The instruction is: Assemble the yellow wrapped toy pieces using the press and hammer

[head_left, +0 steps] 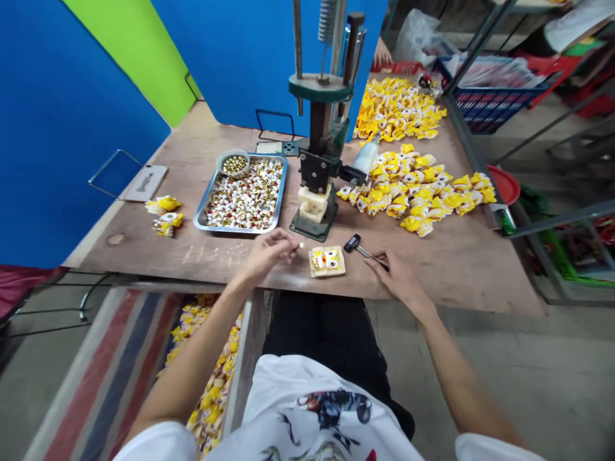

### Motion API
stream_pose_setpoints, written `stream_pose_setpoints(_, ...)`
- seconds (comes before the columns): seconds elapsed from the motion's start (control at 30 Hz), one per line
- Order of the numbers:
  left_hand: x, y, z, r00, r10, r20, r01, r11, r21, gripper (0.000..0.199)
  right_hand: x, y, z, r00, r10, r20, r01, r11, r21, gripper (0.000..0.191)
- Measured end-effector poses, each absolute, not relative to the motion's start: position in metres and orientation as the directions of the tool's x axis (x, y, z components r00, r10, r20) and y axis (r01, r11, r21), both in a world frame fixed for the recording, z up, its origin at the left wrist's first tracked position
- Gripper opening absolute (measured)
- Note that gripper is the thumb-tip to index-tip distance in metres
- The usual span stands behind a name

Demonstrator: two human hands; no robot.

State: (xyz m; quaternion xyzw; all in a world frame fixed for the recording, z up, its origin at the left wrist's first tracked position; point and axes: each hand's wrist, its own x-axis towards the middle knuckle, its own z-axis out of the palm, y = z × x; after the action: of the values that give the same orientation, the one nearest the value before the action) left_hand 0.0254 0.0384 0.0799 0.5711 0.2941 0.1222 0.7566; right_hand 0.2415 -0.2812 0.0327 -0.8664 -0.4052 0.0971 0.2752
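Between the fingertips of my left hand (273,254) is a small white bead-like piece (302,244), too small to make out fully. My right hand (398,276) grips the handle of a small hammer (353,243), whose black head points left above the table. A cream block (340,269) lies between my hands near the table's front edge. Set in it is a yellow and white animal-face piece (325,258) with eyes showing; neither hand touches it. Left of centre, a metal tray (200,226) holds many small white, red and gold parts, with a tub of gold beads (235,162) in its corner.
A green hand press (317,166) stands behind the block. Yellow pieces (413,186) lie heaped at right, beside a translucent bottle (368,157). Two yellow pieces (167,222) lie at left. Blue panels (240,57) rise at the back. Another person's hand (382,52) shows behind.
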Motion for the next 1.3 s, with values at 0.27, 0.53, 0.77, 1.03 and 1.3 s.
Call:
stream_pose_setpoints(0.27, 0.062, -0.016, 0.052, 0.723, 0.475, -0.501, 0.213, 0.537, 0.816, 0.032, 0.229, -0.263, 0.056, 0.612, 0.791, -0.025, 0.59, -0.477, -0.652, 0.036)
stream_pose_setpoints(0.53, 0.063, -0.014, 0.048, 0.697, 0.418, -0.582, 0.223, 0.646, 0.731, 0.017, 0.209, -0.248, 0.09, 0.622, 0.781, 0.054, 0.529, -0.369, -0.764, 0.042)
stream_pose_setpoints(0.77, 0.061, -0.016, 0.049, 0.676, 0.436, -0.594, 0.219, 0.651, 0.726, 0.024, 0.208, -0.241, 0.081, 0.603, 0.795, 0.071, 0.543, -0.343, -0.766, 0.042)
stream_pose_setpoints(1.03, 0.065, -0.019, 0.051, 0.668, 0.462, -0.583, 0.208, 0.637, 0.742, 0.021, 0.207, -0.239, 0.099, 0.408, 0.909, 0.086, 0.648, -0.222, -0.729, 0.047)
stream_pose_setpoints(1.3, 0.065, -0.02, 0.045, 0.683, 0.48, -0.551, 0.158, 0.64, 0.752, 0.023, 0.205, -0.227, 0.104, 0.323, 0.936, 0.136, 0.71, -0.145, -0.689, 0.049)
